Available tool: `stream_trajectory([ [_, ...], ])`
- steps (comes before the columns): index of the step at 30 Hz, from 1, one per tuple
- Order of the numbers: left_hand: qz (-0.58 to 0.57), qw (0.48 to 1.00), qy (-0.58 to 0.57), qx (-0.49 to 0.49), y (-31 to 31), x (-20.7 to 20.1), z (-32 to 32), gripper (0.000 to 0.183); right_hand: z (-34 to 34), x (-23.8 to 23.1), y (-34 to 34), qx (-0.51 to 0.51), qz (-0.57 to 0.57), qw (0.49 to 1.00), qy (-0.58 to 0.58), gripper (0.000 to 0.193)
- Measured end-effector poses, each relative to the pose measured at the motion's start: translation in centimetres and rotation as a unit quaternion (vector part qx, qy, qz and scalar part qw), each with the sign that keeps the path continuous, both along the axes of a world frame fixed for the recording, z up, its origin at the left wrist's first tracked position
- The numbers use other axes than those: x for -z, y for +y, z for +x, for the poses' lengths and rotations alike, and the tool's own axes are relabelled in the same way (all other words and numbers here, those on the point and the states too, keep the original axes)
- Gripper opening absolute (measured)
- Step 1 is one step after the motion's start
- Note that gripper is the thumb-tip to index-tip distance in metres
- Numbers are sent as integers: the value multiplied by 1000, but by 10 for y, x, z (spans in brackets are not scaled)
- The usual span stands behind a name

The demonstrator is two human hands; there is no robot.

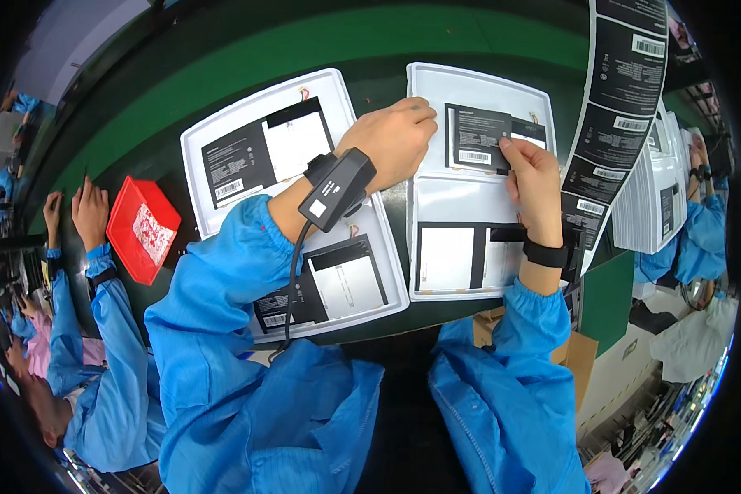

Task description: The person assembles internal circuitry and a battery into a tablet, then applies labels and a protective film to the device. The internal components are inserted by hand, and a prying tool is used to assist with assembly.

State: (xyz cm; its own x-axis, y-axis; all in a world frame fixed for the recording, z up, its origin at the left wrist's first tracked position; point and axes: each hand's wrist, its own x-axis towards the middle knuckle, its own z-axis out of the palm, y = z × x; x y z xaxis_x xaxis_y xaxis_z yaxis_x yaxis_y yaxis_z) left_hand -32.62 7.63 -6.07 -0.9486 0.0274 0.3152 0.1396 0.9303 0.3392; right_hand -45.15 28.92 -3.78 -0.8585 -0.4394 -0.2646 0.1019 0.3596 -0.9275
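Note:
My right hand [537,183] pinches the right edge of a black printed label [479,132] between thumb and finger. The label lies over a flat battery pack [528,129] in the upper half of the right white tray [479,76]. My left hand [393,142] is curled closed at that tray's left rim, its fingertips reaching over the edge; what they hold, if anything, is hidden. In the tray's lower half lies a flat silver-and-black pack [446,257]. The left white tray [206,136] holds packs bearing black labels, one above and one below my left forearm.
A strip of black labels [609,123] hangs along the right. Beyond it stands a stack of white trays [646,214]. A red bin [122,226] with white-and-red scraps sits left, beside a co-worker's hand [90,214]. A cable runs from the device on my left wrist [336,189].

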Motion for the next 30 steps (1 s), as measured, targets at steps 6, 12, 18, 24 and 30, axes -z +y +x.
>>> stream_trajectory([
  [6,2,999,-30,-17,3,-5,1,26,0,-1,-4,-5,14,1000,-7,28],
  [12,-11,999,-24,-18,2,-3,1,27,0,1,-6,-1,12,1000,-18,29],
  [18,-15,999,-27,-16,3,-4,2,26,1,0,-7,0,15,1000,-18,29],
  [24,-7,999,-42,-16,3,-7,2,30,3,-3,-9,0,21,1000,-7,30],
  [30,-59,998,-6,1,6,-3,0,46,2,-1,-7,-4,21,1000,4,32],
])
